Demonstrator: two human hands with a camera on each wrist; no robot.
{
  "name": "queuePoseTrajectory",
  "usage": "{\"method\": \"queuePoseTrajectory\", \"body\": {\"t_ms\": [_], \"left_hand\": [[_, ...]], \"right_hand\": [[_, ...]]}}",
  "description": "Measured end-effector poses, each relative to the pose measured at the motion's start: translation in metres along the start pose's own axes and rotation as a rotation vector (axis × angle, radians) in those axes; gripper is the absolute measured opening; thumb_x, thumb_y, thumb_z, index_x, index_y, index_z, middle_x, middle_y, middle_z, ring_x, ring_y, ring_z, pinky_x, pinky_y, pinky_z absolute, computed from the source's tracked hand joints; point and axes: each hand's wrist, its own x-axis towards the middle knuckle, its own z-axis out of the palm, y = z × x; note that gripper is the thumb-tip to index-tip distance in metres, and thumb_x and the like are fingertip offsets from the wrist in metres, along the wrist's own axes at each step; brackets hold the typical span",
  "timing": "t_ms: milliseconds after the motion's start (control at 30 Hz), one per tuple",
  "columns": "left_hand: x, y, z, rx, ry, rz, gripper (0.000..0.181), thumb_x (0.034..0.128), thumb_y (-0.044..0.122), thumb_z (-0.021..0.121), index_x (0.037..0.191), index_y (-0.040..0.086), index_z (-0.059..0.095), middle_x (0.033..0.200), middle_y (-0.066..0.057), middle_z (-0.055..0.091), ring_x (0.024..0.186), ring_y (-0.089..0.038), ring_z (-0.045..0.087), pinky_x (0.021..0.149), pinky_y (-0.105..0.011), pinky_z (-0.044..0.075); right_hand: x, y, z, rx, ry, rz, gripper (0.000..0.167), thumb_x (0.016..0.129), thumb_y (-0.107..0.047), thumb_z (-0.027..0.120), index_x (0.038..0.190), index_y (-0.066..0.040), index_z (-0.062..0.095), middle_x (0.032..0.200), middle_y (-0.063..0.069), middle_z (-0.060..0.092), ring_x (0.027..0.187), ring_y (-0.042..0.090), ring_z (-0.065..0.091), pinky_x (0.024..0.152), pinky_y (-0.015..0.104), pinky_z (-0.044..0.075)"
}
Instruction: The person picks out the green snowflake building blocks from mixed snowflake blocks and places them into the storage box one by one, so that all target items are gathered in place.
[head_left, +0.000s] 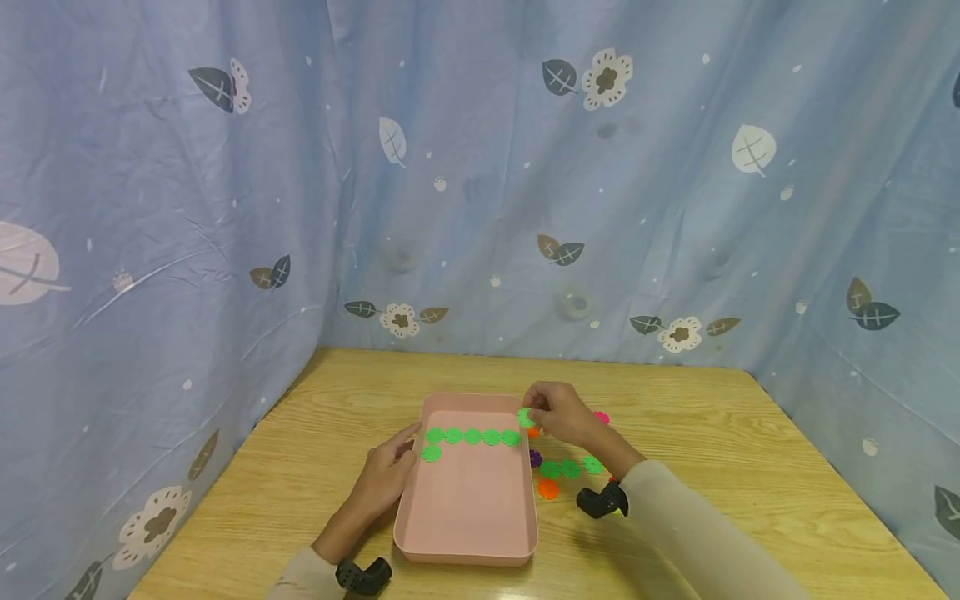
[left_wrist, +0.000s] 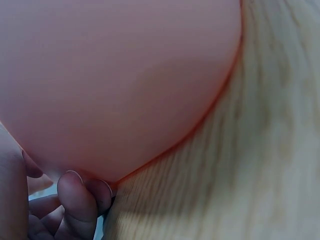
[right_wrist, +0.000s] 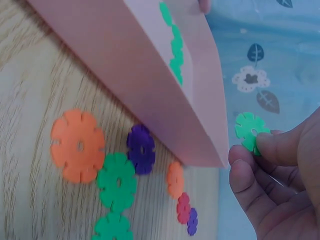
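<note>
My right hand (head_left: 558, 412) pinches a green notched plastic disc (right_wrist: 250, 131) between thumb and fingers, just above the far right corner of the pink tray (head_left: 471, 517). In the tray, a row of several green discs (head_left: 472, 436) lies across the far part, with one more green disc (head_left: 431, 453) below its left end. My left hand (head_left: 384, 477) holds the tray's left side; the left wrist view shows curled fingers (left_wrist: 77, 197) against its outer edge.
Right of the tray, loose discs lie on the wooden table (head_left: 675, 433): several green ones (head_left: 570, 468), orange ones (head_left: 548, 488), a purple one (head_left: 536, 458) and a pink one (head_left: 602, 417). A blue patterned curtain (head_left: 480, 208) surrounds the table's back and sides.
</note>
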Motion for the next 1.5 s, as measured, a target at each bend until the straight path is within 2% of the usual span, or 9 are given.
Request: {"method": "queuePoseTrajectory", "body": {"t_ms": [133, 367, 533, 733, 967, 1100, 1267, 1333, 1500], "left_hand": [[0.0, 0.0, 0.0, -0.008, -0.005, -0.001, 0.052, 0.0999, 0.005, 0.044, 0.152, 0.0, 0.043, 0.134, -0.033, 0.059, 0.101, -0.034, 0.07, 0.069, -0.03, 0.057], [0.001, -0.001, 0.001, 0.039, 0.028, -0.007, 0.051, 0.1, 0.007, 0.044, 0.151, 0.002, 0.046, 0.133, -0.029, 0.062, 0.118, -0.041, 0.064, 0.087, -0.041, 0.058], [0.002, -0.002, 0.002, 0.069, 0.039, -0.011, 0.051, 0.1003, 0.008, 0.044, 0.151, 0.004, 0.047, 0.132, -0.027, 0.063, 0.119, -0.041, 0.064, 0.093, -0.047, 0.056], [0.003, -0.002, 0.001, 0.066, 0.04, -0.01, 0.051, 0.0999, 0.007, 0.044, 0.15, 0.002, 0.047, 0.13, -0.026, 0.065, 0.115, -0.038, 0.066, 0.09, -0.044, 0.057], [0.004, 0.0, 0.0, 0.051, 0.025, -0.018, 0.051, 0.1001, 0.007, 0.043, 0.151, 0.001, 0.045, 0.129, -0.028, 0.064, 0.11, -0.038, 0.069, 0.081, -0.036, 0.059], [0.004, 0.0, 0.001, 0.047, 0.022, -0.017, 0.051, 0.0996, 0.006, 0.043, 0.151, 0.0, 0.045, 0.129, -0.029, 0.064, 0.111, -0.039, 0.069, 0.08, -0.035, 0.059], [0.003, 0.001, 0.001, 0.055, 0.026, -0.013, 0.051, 0.0998, 0.007, 0.043, 0.15, 0.0, 0.046, 0.129, -0.028, 0.064, 0.113, -0.04, 0.067, 0.085, -0.039, 0.059], [0.003, 0.001, 0.002, 0.057, 0.028, -0.012, 0.051, 0.1, 0.007, 0.043, 0.15, 0.0, 0.046, 0.129, -0.028, 0.064, 0.114, -0.041, 0.067, 0.085, -0.04, 0.059], [0.003, 0.0, 0.003, 0.044, 0.028, -0.009, 0.051, 0.1004, 0.006, 0.043, 0.151, 0.0, 0.045, 0.129, -0.028, 0.064, 0.112, -0.04, 0.068, 0.083, -0.038, 0.059]], "right_hand": [[0.004, -0.005, 0.005, -0.006, -0.006, -0.018, 0.006, 0.094, 0.007, 0.06, 0.098, 0.006, 0.065, 0.081, 0.015, 0.066, 0.071, 0.042, 0.067, 0.058, 0.039, 0.058], [0.01, -0.013, 0.016, 0.031, -0.035, -0.009, 0.006, 0.095, 0.006, 0.06, 0.099, 0.007, 0.065, 0.087, 0.023, 0.067, 0.074, 0.042, 0.068, 0.059, 0.036, 0.059], [0.014, -0.017, 0.027, 0.062, -0.046, 0.003, 0.008, 0.094, 0.007, 0.061, 0.1, 0.006, 0.065, 0.084, 0.016, 0.066, 0.076, 0.042, 0.068, 0.061, 0.036, 0.059], [0.022, -0.021, 0.045, 0.085, -0.064, 0.016, 0.009, 0.092, 0.008, 0.062, 0.101, 0.006, 0.066, 0.082, 0.009, 0.065, 0.072, 0.038, 0.068, 0.064, 0.044, 0.06], [0.032, -0.025, 0.064, 0.082, -0.073, 0.045, 0.008, 0.089, 0.01, 0.064, 0.098, 0.01, 0.065, 0.08, 0.008, 0.064, 0.067, 0.033, 0.07, 0.059, 0.033, 0.06], [0.035, -0.029, 0.073, 0.013, -0.057, 0.05, 0.008, 0.086, 0.01, 0.069, 0.093, 0.007, 0.068, 0.078, 0.008, 0.067, 0.059, 0.021, 0.069, 0.055, 0.027, 0.058], [0.037, -0.031, 0.081, -0.197, -0.017, 0.002, 0.008, 0.081, 0.003, 0.078, 0.087, -0.001, 0.074, 0.072, 0.002, 0.072, 0.052, 0.007, 0.067, 0.067, 0.025, 0.058], [0.038, -0.032, 0.083, -0.231, -0.013, 0.011, 0.007, 0.08, 0.001, 0.08, 0.085, -0.003, 0.075, 0.071, 0.0, 0.072, 0.052, 0.005, 0.066, 0.068, 0.024, 0.058], [0.037, -0.034, 0.091, 0.01, -0.072, 0.099, 0.01, 0.079, 0.015, 0.072, 0.088, 0.011, 0.07, 0.074, 0.012, 0.07, 0.058, 0.021, 0.07, 0.056, 0.028, 0.058]]}}
